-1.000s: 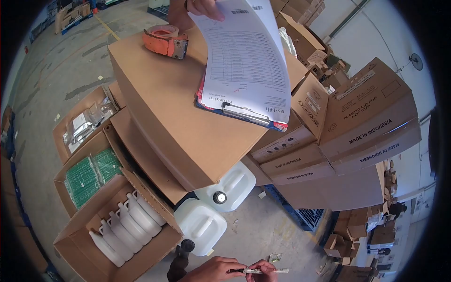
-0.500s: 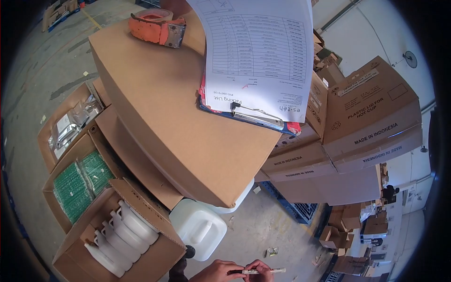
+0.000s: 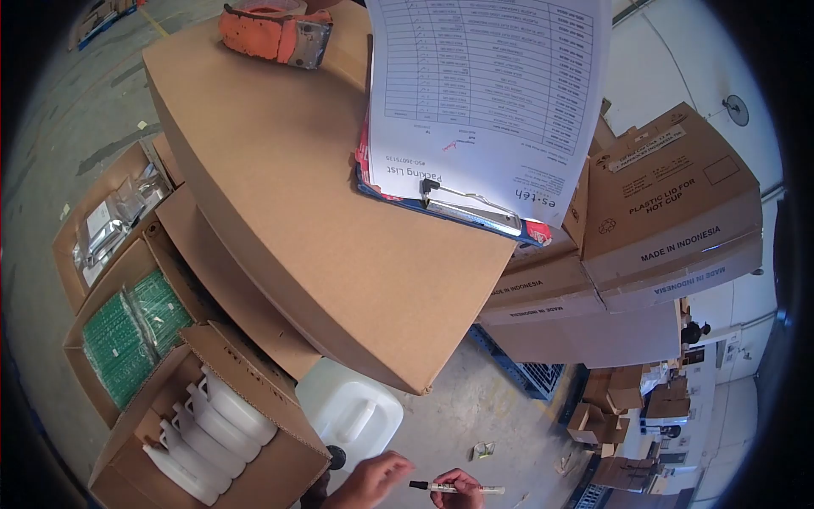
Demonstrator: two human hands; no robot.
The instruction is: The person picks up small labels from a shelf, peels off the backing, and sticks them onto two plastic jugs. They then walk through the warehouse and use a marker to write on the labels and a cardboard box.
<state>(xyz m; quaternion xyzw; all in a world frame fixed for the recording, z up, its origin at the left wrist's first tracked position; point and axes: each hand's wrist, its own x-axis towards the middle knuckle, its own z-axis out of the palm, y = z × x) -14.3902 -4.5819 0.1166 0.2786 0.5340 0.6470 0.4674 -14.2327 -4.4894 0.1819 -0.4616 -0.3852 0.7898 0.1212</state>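
Near the bottom edge, my right hand [image 3: 459, 489] is closed around a marker pen [image 3: 440, 488] with a white barrel. The pen lies roughly level, and its black end points left. To its left, my left hand [image 3: 373, 481] is apart from the pen, its fingers stretched loosely towards it and nothing visible in them. Farther up, a clipboard [image 3: 449, 218] with a printed packing list [image 3: 483, 102] rests on a large closed cardboard box [image 3: 339, 229]. The sheet appears upside down and carries handwritten marks.
An orange tape dispenser [image 3: 275, 38] sits on the big box. At left, open cartons hold white jug-like containers [image 3: 212, 433], green packs [image 3: 136, 335] and silvery packets [image 3: 114, 222]. A white jerrycan [image 3: 352, 411] stands near my left hand. Stacked cartons [image 3: 670, 204] and a blue pallet [image 3: 521, 366] are at right.
My left hand has come off the pen and moved left and up, baring its black end. My right hand still holds the pen, slightly farther left. The view has shifted a little.
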